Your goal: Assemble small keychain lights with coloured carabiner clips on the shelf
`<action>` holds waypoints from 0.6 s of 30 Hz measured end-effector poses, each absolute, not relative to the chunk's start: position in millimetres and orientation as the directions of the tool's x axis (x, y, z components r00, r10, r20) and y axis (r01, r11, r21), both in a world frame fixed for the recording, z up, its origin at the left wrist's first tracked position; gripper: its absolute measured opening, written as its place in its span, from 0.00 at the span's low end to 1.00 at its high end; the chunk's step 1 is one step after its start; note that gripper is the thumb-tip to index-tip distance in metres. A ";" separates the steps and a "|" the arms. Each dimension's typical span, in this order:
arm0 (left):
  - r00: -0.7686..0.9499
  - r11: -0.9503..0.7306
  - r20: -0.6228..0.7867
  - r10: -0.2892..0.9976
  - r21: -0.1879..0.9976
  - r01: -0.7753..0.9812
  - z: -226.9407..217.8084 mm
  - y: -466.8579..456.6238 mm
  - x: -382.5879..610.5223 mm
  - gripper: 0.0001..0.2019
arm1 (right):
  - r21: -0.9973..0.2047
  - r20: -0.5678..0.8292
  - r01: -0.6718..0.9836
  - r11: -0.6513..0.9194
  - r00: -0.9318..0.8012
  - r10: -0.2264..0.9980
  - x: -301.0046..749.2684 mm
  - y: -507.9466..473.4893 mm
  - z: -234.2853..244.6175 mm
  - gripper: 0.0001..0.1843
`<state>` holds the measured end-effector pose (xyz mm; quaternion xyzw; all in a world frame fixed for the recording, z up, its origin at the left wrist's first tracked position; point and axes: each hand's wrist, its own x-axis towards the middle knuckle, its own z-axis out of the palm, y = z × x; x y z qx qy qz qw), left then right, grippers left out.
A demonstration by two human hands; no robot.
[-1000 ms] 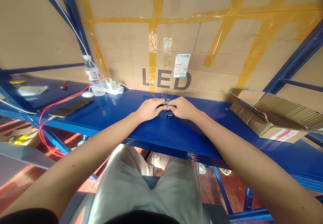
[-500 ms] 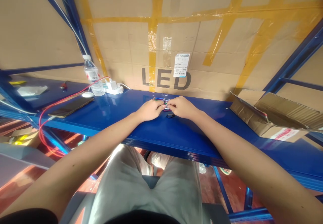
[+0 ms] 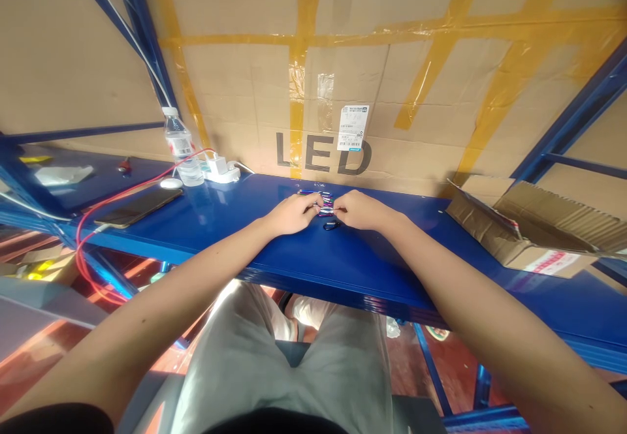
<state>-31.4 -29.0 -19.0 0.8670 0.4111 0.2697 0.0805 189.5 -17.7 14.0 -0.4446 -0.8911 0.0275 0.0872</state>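
Note:
My left hand point(image 3: 296, 213) and my right hand point(image 3: 360, 209) are close together over the blue tabletop, fingers pinched. Between the fingertips of both is a small silver metal clip point(image 3: 326, 211), partly covered by the fingers. Just behind and under it lie several shiny coloured clips point(image 3: 327, 198) in blue, green and purple, too small to make out singly. A black, loop-shaped carabiner point(image 3: 331, 225) lies by itself on the table, on the near side of my fingers, touched by neither hand.
An open cardboard box point(image 3: 533, 251) stands at the right. On the left are a dark phone point(image 3: 140, 208), a red cable point(image 3: 98, 205), a water bottle point(image 3: 182, 147), a white mouse-like object point(image 3: 170, 184) and a power strip point(image 3: 221, 173). A large taped carton point(image 3: 235, 108) stands behind the table.
My right hand has shifted slightly right, away from my left. The gap between the fingertips is wider, and more of the silver clip and coloured pieces shows.

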 end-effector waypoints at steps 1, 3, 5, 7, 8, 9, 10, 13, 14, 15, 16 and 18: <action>0.525 -0.655 0.400 0.751 0.354 0.668 -19.1 -28.7 -31.6 0.10 | -0.116 0.125 0.796 0.594 -0.582 0.804 190.3 -17.5 14.8 0.13; 0.535 -0.661 0.397 0.746 0.345 0.666 -19.5 -28.1 -31.8 0.10 | -0.088 0.113 0.807 0.583 -0.574 0.811 191.7 -17.6 16.6 0.14; 0.541 -0.664 0.392 0.744 0.342 0.665 -19.8 -27.6 -31.8 0.10 | -0.071 0.090 0.810 0.582 -0.576 0.812 192.6 -18.1 18.1 0.14; 0.544 -0.666 0.391 0.742 0.341 0.664 -19.8 -27.5 -31.6 0.09 | -0.075 0.060 0.808 0.584 -0.581 0.812 192.5 -18.5 18.8 0.14; 0.544 -0.666 0.391 0.742 0.342 0.663 -19.8 -27.6 -31.4 0.09 | -0.083 0.046 0.810 0.581 -0.579 0.814 191.8 -18.6 18.8 0.14; 0.543 -0.665 0.391 0.743 0.343 0.663 -19.7 -27.8 -31.2 0.09 | -0.089 0.034 0.812 0.576 -0.576 0.817 190.8 -18.6 18.6 0.14; 0.540 -0.662 0.391 0.746 0.346 0.664 -19.6 -27.9 -31.1 0.09 | -0.093 0.023 0.816 0.570 -0.571 0.821 189.4 -18.6 18.3 0.14; 0.532 -0.657 0.392 0.751 0.355 0.665 -19.6 -27.7 -31.0 0.09 | -0.092 -0.011 0.825 0.557 -0.560 0.828 184.2 -19.5 18.3 0.13; 0.533 -0.660 0.396 0.748 0.354 0.663 -19.8 -27.5 -31.1 0.09 | -0.093 -0.022 0.826 0.556 -0.560 0.828 182.6 -20.2 19.1 0.13; 0.535 -0.664 0.401 0.744 0.352 0.659 -20.0 -27.2 -31.3 0.09 | -0.094 -0.035 0.826 0.556 -0.561 0.827 181.2 -21.1 20.2 0.13; 0.538 -0.670 0.406 0.739 0.349 0.655 -20.3 -26.9 -31.5 0.09 | -0.097 -0.048 0.826 0.555 -0.561 0.827 180.3 -22.0 21.7 0.14; 0.544 -0.677 0.412 0.731 0.344 0.650 -21.0 -26.3 -31.7 0.09 | -0.103 -0.063 0.828 0.552 -0.559 0.827 180.0 -23.5 25.2 0.16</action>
